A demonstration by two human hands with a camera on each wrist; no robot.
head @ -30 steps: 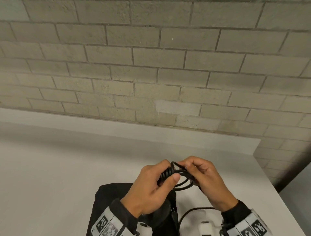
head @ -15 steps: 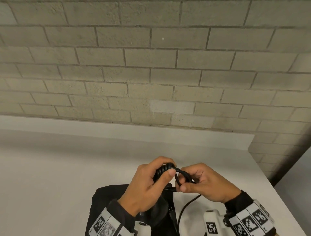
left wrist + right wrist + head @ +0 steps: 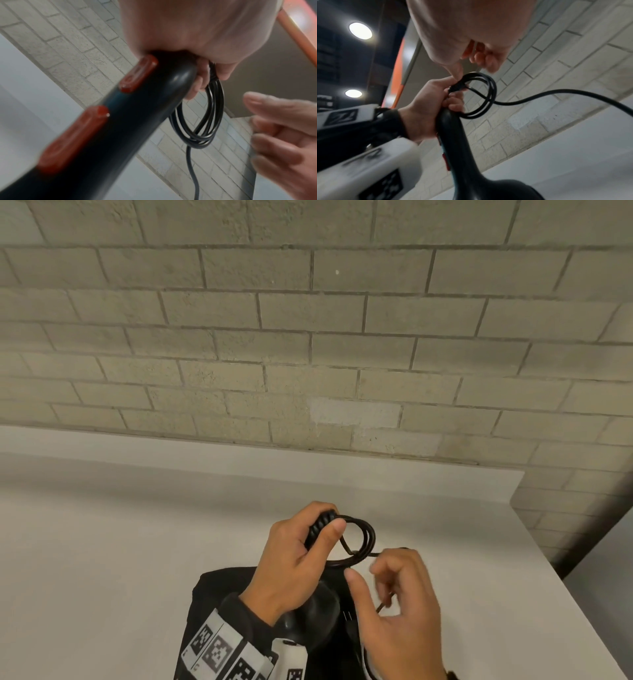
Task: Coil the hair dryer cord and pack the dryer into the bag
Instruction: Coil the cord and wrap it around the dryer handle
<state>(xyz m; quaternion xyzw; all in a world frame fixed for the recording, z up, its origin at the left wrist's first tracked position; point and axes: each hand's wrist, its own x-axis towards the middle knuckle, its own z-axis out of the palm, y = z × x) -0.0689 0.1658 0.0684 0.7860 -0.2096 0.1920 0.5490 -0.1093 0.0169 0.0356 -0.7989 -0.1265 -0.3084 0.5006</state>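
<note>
My left hand (image 3: 308, 549) grips the end of the black hair dryer's handle (image 3: 137, 108), which has red switches, and pins a small coil of black cord (image 3: 368, 537) against the ribbed cord sleeve with its thumb. The dryer's body (image 3: 315, 618) hangs below that hand, over the black bag (image 3: 219, 587) lying on the table. My right hand (image 3: 394, 604) hovers just right of the coil with its fingers loosely curled and holds nothing. The loose cord tail (image 3: 556, 91) runs from the coil (image 3: 491, 92) off to the right, past this hand.
The white table (image 3: 120, 559) stretches left and ahead to a grey brick wall (image 3: 308, 354). Its right edge (image 3: 561, 587) drops off close to my right hand. White marker-tagged wrist mounts (image 3: 219, 655) sit on both forearms.
My right hand has let go of the cord loop and drawn back toward me and to the right. The left hand keeps the coil and handle, which now show one more loop.
</note>
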